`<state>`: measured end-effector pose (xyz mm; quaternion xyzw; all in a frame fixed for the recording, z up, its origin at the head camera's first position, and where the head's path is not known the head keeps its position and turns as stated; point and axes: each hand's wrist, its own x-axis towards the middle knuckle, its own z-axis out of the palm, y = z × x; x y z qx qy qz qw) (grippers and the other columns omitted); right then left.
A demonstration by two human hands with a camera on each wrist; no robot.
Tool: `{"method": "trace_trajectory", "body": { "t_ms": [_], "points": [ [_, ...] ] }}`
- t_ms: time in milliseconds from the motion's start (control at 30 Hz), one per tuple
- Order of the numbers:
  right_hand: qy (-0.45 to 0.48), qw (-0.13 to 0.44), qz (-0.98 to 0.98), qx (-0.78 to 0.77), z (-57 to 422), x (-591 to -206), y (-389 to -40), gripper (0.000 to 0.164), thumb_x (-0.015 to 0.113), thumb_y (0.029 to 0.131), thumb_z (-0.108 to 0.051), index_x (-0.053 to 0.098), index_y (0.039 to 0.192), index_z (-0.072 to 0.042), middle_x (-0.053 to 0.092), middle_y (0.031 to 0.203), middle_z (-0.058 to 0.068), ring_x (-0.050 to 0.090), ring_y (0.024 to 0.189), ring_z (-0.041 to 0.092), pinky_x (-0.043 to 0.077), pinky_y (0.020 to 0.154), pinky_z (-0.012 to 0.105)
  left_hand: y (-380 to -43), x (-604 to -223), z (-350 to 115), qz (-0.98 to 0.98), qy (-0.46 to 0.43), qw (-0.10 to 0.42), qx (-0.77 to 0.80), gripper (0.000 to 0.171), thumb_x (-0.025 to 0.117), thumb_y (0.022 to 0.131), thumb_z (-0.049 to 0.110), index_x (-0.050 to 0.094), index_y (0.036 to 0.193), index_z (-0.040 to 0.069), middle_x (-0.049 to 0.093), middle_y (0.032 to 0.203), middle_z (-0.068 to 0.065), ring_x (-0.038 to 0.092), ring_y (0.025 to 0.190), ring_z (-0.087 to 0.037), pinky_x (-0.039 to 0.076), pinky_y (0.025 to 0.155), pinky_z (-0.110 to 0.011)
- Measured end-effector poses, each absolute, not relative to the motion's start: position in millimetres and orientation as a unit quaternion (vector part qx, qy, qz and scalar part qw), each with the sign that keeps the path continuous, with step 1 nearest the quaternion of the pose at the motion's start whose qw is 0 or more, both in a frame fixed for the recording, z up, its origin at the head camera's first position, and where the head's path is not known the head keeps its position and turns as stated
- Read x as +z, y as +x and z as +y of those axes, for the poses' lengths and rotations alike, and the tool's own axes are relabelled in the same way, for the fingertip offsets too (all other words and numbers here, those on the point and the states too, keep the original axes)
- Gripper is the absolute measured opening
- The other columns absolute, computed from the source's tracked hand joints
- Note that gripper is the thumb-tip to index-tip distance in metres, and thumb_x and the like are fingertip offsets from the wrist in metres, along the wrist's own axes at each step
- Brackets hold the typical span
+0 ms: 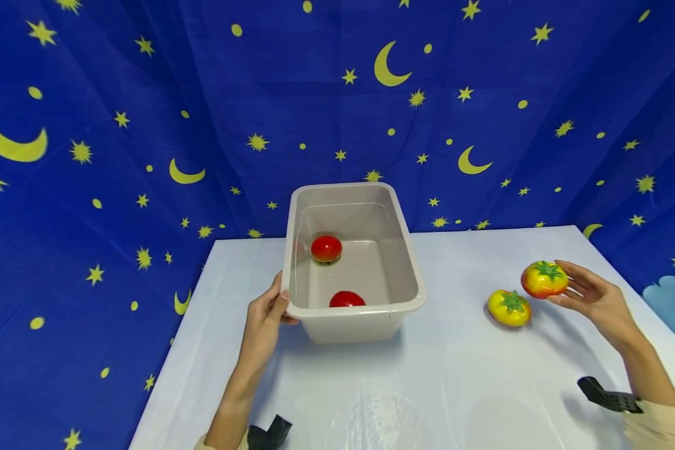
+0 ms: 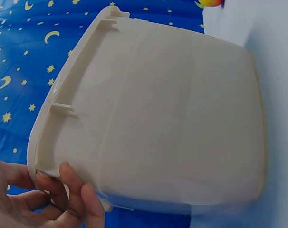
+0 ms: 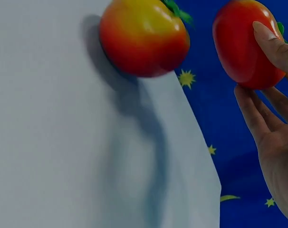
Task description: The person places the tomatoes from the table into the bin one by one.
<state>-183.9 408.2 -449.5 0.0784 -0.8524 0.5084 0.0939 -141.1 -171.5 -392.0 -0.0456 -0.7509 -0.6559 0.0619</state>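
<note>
My left hand [image 1: 264,322] grips the rim of a light grey plastic bin [image 1: 351,330] at its near left corner, thumb on the outer edge and fingers curled beneath. Inside the bin lie two red tomatoes, one tomato [image 1: 326,248] by the left wall and the other tomato [image 1: 347,299] partly hidden behind the near rim. At the right, my right hand [image 1: 599,303] pinches a yellow-red tomato [image 3: 246,52] with a green leafy top between thumb and fingertips, raised above the table. Just left of it, another yellow-red tomato [image 1: 509,309] rests on the table.
The white table [image 1: 427,375] carries the bin near its back edge. Behind it hangs a blue cloth [image 1: 315,94] with yellow moons and stars, reaching round both sides. A black strap [image 1: 607,395] sits at my right wrist.
</note>
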Motion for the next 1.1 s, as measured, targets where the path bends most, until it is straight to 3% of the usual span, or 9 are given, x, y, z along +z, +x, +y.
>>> {"method": "trace_trajectory", "body": {
  "t_ms": [367,600,833,1100],
  "points": [
    [0.120,0.089,-0.829,0.540,380.9,-440.2,-197.5,0.069,0.067,0.083,0.013,0.040,0.146,0.001,0.050,0.132,-0.021,0.053,0.112,-0.012,0.045,0.086,0.004,-141.3,-391.9,-171.7,-0.749,-0.046,0.062,-0.658,0.046,0.042,0.105,0.010,0.035,0.150,0.003,0.056,0.133,-0.026,0.059,0.072,-0.007,0.054,0.067,-0.022],
    [0.129,0.082,-0.821,0.550,361.8,-432.1,-205.6,0.070,0.067,0.085,0.012,0.040,0.147,-0.003,0.051,0.131,-0.022,0.052,0.113,-0.010,0.044,0.087,0.004,-141.7,-392.4,-171.4,-0.749,-0.044,0.064,-0.658,0.046,0.042,0.104,0.009,0.034,0.149,0.000,0.055,0.135,-0.026,0.059,0.071,-0.007,0.054,0.067,-0.021],
    [0.151,0.084,-0.809,0.562,339.6,-418.6,-216.8,0.068,0.066,0.084,0.014,0.040,0.146,0.002,0.053,0.132,-0.018,0.054,0.114,-0.007,0.045,0.089,0.006,-141.8,-390.9,-171.4,-0.747,-0.047,0.064,-0.660,0.046,0.041,0.104,0.009,0.034,0.149,0.001,0.055,0.135,-0.026,0.058,0.072,-0.007,0.053,0.067,-0.021],
    [0.160,0.073,-0.828,0.532,312.8,-404.1,-228.9,0.067,0.070,0.086,0.002,0.042,0.147,-0.005,0.050,0.134,-0.018,0.053,0.114,-0.009,0.045,0.089,0.006,-140.8,-391.6,-171.8,-0.748,-0.045,0.062,-0.659,0.046,0.041,0.105,0.009,0.034,0.149,0.001,0.053,0.139,-0.023,0.058,0.073,-0.008,0.053,0.068,-0.021]
  ]
}}
